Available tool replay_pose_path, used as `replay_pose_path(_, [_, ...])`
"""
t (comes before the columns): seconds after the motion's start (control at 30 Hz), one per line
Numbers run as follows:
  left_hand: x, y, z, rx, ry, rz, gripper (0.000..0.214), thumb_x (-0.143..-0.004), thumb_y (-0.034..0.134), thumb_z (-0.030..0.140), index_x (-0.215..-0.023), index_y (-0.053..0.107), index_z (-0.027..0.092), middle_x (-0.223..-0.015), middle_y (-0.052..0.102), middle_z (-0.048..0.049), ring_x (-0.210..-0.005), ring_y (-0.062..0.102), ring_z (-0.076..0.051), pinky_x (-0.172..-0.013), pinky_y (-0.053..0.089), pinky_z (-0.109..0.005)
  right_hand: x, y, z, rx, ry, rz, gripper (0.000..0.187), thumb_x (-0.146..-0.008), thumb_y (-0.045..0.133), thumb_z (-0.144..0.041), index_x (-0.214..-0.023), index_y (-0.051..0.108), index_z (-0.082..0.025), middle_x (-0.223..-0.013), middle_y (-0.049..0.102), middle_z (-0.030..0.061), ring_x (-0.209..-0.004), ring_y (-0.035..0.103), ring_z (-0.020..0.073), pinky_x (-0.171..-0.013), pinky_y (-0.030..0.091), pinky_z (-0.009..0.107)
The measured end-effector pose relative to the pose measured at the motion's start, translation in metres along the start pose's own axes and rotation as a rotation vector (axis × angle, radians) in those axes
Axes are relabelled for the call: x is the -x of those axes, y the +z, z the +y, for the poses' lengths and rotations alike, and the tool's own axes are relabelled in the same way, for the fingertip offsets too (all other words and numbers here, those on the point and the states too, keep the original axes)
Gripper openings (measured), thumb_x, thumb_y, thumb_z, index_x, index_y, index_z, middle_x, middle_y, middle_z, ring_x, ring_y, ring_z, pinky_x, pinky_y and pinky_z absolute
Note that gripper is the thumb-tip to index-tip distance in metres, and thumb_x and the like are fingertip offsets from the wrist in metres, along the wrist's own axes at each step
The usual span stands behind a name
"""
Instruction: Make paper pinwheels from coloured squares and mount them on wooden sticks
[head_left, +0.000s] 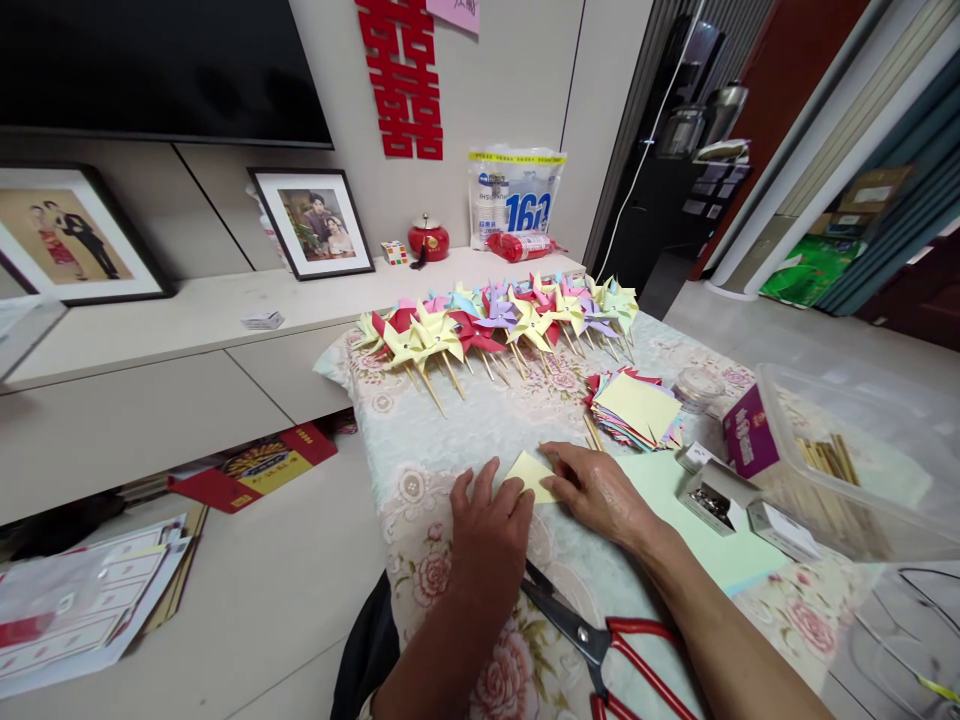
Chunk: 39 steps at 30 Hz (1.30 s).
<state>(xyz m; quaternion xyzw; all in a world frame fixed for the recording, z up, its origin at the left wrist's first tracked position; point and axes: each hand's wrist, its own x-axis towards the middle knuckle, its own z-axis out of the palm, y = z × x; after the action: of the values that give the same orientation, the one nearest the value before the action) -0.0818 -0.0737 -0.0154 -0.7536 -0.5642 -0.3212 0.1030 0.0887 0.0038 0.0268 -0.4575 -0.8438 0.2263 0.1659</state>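
Note:
A small yellow paper square (531,472) lies folded on the flowered tablecloth (420,440). My left hand (489,530) presses down on its near left side, fingers stretched flat. The fingertips of my right hand (592,490) press its right edge, also flat. A stack of coloured paper squares (637,410) lies just beyond my right hand. A row of finished paper pinwheels (495,320) on wooden sticks lies across the far end of the table.
Red-handled scissors (607,640) lie near my forearms. A clear plastic box (847,470) with wooden sticks, a purple box (746,432), small metal boxes (712,495) and a round clear container (697,385) sit to the right. A low cabinet (187,330) with framed photos stands behind.

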Motion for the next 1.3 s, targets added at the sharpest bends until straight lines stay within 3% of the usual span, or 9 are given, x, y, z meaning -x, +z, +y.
replay_pose_path(0.43, [0.001, 0.0, 0.001, -0.03, 0.043, 0.014, 0.015, -0.09, 0.059, 0.012, -0.096, 0.07, 0.02, -0.101, 0.075, -0.0035, -0.111, 0.062, -0.031, -0.1, 0.036, -0.05, 0.001, -0.003, -0.003, 0.085, 0.072, -0.041, 0.035, -0.086, 0.061, -0.023, -0.121, 0.064, -0.018, -0.075, 0.068, 0.0018, -0.069, 0.061, 0.019, -0.064, 0.037, 0.027])
replay_pose_path(0.6, [0.002, 0.001, 0.001, -0.046, 0.049, 0.0, 0.015, -0.088, 0.062, 0.012, -0.097, 0.071, 0.021, -0.103, 0.074, -0.0034, -0.108, 0.061, -0.029, -0.097, 0.038, -0.05, 0.001, -0.004, -0.001, 0.137, 0.084, -0.031, 0.037, -0.082, 0.065, -0.023, -0.119, 0.065, -0.019, -0.087, 0.065, 0.0045, -0.078, 0.06, 0.0204, -0.071, 0.04, 0.029])
replay_pose_path(0.83, [0.003, -0.002, 0.005, -0.084, 0.046, -0.035, 0.018, -0.087, 0.063, 0.011, -0.1, 0.071, 0.021, -0.106, 0.074, -0.0036, -0.108, 0.06, -0.028, -0.097, 0.039, -0.048, 0.0, -0.002, -0.004, 0.075, -0.004, 0.011, 0.039, -0.083, 0.069, -0.024, -0.122, 0.064, -0.018, -0.1, 0.059, 0.0082, -0.098, 0.055, 0.0244, -0.086, 0.044, 0.033])
replay_pose_path(1.07, [0.009, -0.012, 0.009, -0.151, 0.062, -0.124, 0.026, -0.086, 0.063, 0.011, -0.11, 0.071, 0.018, -0.116, 0.073, -0.0048, -0.118, 0.056, -0.034, -0.102, 0.037, -0.054, 0.0, -0.002, -0.001, 0.112, -0.013, -0.014, 0.054, -0.081, 0.074, -0.029, -0.132, 0.058, -0.019, -0.109, 0.059, 0.0108, -0.104, 0.051, 0.028, -0.092, 0.042, 0.04])
replay_pose_path(1.3, [0.014, -0.015, 0.013, -0.203, 0.057, -0.151, 0.029, -0.087, 0.061, 0.012, -0.114, 0.07, 0.018, -0.117, 0.072, -0.007, -0.119, 0.057, -0.035, -0.098, 0.042, -0.054, -0.001, 0.001, -0.001, 0.149, -0.004, -0.041, 0.058, -0.083, 0.073, -0.04, -0.134, 0.057, -0.019, -0.111, 0.059, 0.0112, -0.105, 0.05, 0.0288, -0.091, 0.04, 0.04])
